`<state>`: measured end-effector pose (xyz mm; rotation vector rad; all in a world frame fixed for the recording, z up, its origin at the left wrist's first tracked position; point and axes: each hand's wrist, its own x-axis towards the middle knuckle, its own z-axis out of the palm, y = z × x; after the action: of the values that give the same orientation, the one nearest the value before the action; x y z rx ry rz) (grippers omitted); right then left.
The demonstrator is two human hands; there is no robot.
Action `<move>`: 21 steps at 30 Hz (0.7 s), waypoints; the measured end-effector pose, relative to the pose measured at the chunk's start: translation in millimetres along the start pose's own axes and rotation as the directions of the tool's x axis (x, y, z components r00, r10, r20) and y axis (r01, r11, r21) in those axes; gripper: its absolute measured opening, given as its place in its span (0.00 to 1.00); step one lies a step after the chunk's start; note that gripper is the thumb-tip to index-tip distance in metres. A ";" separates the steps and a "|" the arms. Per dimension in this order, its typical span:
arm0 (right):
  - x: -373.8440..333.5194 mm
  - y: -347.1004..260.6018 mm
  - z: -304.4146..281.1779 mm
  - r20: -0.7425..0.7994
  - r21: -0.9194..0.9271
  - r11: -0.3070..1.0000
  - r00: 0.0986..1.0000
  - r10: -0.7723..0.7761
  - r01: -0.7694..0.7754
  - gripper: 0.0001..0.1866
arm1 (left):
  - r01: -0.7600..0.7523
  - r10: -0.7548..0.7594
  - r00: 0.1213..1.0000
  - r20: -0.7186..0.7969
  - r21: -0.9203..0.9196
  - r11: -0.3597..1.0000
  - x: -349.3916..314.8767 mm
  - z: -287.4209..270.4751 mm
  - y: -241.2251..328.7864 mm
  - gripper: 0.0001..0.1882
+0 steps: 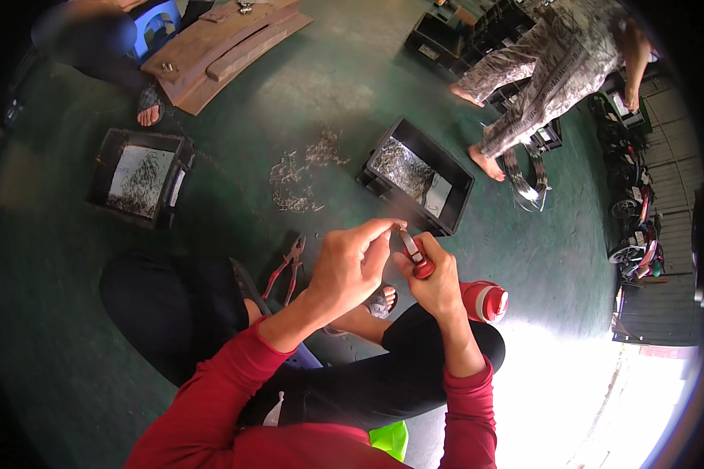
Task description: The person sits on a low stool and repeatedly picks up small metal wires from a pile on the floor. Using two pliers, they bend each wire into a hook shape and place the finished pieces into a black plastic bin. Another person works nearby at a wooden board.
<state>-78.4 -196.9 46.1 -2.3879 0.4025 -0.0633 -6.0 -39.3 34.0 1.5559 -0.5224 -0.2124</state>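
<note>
My right hand [434, 281] is closed around a small hand tool [412, 248] with a red handle and a silver metal part, held above my lap. Thumb and forefinger of my left hand [348, 262] pinch together close to the tool's metal tip. What they hold, if anything, is too small to make out. On the floor below my left hand lie red-handled pliers [286, 268]. Ahead are loose bits of bent wire [293, 184] in a scattered pile. A black crate [457, 191] with many small metal pieces stands just beyond my hands.
Another black crate [113, 168] with small pieces sits at left. A red flask-like container [485, 301] stands by my right knee. Two other people are near: one by brown boards [227, 47], one walking at right [555, 70] beside a wire coil [526, 176]. Motorbikes [637, 242] line the right wall.
</note>
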 end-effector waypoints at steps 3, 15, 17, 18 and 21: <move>0.6 -0.7 2.8 -0.032 0.011 1.000 0.999 0.005 -0.004 0.14 | -0.005 0.005 1.000 -0.026 -0.005 1.000 -1.8 2.9 2.4 0.10; 9.8 7.3 0.9 -0.068 -0.084 0.993 0.993 -0.092 0.086 0.12 | 0.133 -0.122 0.987 0.103 -0.106 0.985 7.7 -2.0 -10.0 0.12; 12.2 8.2 -7.4 -0.017 -0.129 0.987 0.995 -0.097 0.094 0.13 | 0.129 -0.117 0.977 0.179 -0.059 0.990 14.4 -13.4 -16.8 0.11; 12.3 8.2 -10.5 -0.006 -0.152 0.983 0.994 -0.105 0.103 0.13 | -0.024 0.025 0.991 0.133 -0.011 1.000 18.6 -15.7 -20.3 0.10; 11.0 5.1 -16.1 0.085 -0.136 0.988 0.995 -0.055 0.067 0.14 | -0.037 0.032 0.988 0.153 0.030 0.999 20.9 -23.6 -27.5 0.08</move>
<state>-71.8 -214.1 54.1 -2.5306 0.3041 0.0348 28.2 -28.3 12.4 1.5687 -0.6752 -0.2992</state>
